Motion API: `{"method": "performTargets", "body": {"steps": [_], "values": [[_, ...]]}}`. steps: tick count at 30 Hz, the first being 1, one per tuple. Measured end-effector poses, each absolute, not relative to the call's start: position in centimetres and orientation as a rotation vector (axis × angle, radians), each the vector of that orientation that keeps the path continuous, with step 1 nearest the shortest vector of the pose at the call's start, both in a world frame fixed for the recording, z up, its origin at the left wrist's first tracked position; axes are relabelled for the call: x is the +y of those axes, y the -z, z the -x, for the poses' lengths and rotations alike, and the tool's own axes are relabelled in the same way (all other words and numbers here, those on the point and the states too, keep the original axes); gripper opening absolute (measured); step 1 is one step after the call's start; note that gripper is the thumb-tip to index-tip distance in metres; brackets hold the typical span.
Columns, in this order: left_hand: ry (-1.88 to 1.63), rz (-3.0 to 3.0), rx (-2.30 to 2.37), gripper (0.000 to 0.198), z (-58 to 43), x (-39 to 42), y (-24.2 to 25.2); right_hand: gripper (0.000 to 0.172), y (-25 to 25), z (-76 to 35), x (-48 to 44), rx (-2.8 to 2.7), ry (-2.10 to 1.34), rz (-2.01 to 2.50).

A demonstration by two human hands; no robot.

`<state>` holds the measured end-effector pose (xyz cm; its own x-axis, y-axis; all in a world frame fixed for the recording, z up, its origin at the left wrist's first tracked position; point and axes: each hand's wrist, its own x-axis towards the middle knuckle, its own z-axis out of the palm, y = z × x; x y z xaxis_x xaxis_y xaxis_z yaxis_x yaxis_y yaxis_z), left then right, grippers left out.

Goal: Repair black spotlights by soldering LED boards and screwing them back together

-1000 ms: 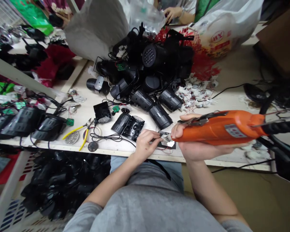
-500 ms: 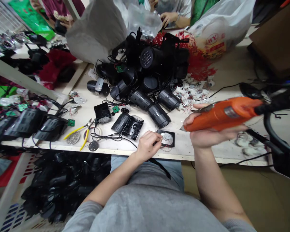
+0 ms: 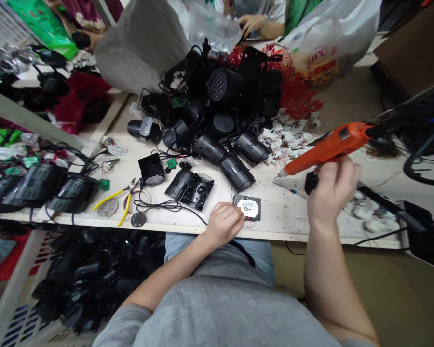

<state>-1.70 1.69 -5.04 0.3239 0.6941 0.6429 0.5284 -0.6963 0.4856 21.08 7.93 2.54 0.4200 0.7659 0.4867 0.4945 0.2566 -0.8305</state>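
My left hand (image 3: 224,222) is closed at the left edge of a black square plate (image 3: 257,212). A round white part with a raised hub (image 3: 249,206) sits on this plate, and thin red wires show below it. The left fingertips hide whatever they pinch. My right hand (image 3: 333,190) is curled closed just below an orange electric screwdriver (image 3: 321,150), which slants tip down to the left from its cable. The palm is turned away, so its contents are hidden. A black arm end (image 3: 311,183) shows beside the right wrist.
An opened black housing (image 3: 191,188), yellow-handled cutters (image 3: 126,200) and a dish of screws (image 3: 107,207) lie to the left. Black lamp bodies (image 3: 224,91) are heaped behind, beside white wired parts (image 3: 285,135). A phone (image 3: 423,231) stands at right. Another person's hand (image 3: 252,24) is across the table.
My right hand has come off the orange screwdriver and dropped below it, turning over and curling. The screwdriver has swung up and away. My left hand stays by the plate.
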Motion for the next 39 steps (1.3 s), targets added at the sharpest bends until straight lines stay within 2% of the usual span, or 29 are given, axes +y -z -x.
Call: {"method": "performTargets", "body": {"steps": [2, 4, 8, 13, 16, 22, 24, 26, 27, 30, 32, 35, 39], "values": [[-1.292, -2.385, 1.143, 0.017, 1.6, 1.6, 5.1, 0.033, -1.8, -20.4, 5.8, -1.309, -0.074, 1.404], [-1.248, -2.37, 1.168, 0.017, 1.6, 1.6, 5.1, 0.019, -0.6, -19.5, 4.0, -1.633, -0.228, 1.335], [-1.211, -2.373, 1.189, 0.015, 1.6, 1.5, 4.9, 0.027, 1.3, -17.9, 2.7, -1.979, -0.543, 1.217], [-1.272, -2.399, 1.166, 0.014, 1.7, 1.7, 4.5, 0.023, 1.7, -17.4, 3.5, -2.083, -0.53, 1.181], [-1.267, -2.376, 1.166, 0.014, 1.7, 1.7, 4.5, 0.021, 1.2, -17.2, 3.2, -1.957, -0.467, 1.212], [-1.31, -2.355, 1.14, 0.014, 1.7, 1.9, 4.2, 0.018, -3.1, -19.9, -1.2, -1.645, -0.121, 1.361], [-1.318, -2.356, 1.114, 0.015, 1.7, 2.0, 4.1, 0.027, -4.9, -23.1, -2.7, -1.474, 0.274, 1.402], [-1.327, -2.348, 1.1, 0.016, 1.7, 2.1, 4.1, 0.02, -5.8, -27.6, -3.2, -1.011, 0.747, 1.253], [-1.33, -2.342, 1.097, 0.017, 1.7, 2.1, 4.1, 0.017, -5.7, -30.1, -3.1, -0.774, 0.808, 1.157], [-1.327, -2.331, 1.095, 0.016, 1.7, 2.1, 4.0, 0.017, -3.5, -36.6, -1.2, -0.806, 0.316, 1.501], [-1.332, -2.339, 1.086, 0.015, 1.7, 2.1, 4.0, 0.023, -1.6, -39.3, 0.4, -0.897, 0.192, 1.61], [-1.358, -2.352, 1.072, 0.016, 1.7, 2.0, 3.9, 0.023, -0.7, -41.0, 1.3, -0.996, 0.21, 1.715], [-1.366, -2.335, 1.084, 0.017, 1.7, 1.9, 4.0, 0.014, -3.1, -40.0, -1.3, -1.009, 0.454, 1.74]]}}
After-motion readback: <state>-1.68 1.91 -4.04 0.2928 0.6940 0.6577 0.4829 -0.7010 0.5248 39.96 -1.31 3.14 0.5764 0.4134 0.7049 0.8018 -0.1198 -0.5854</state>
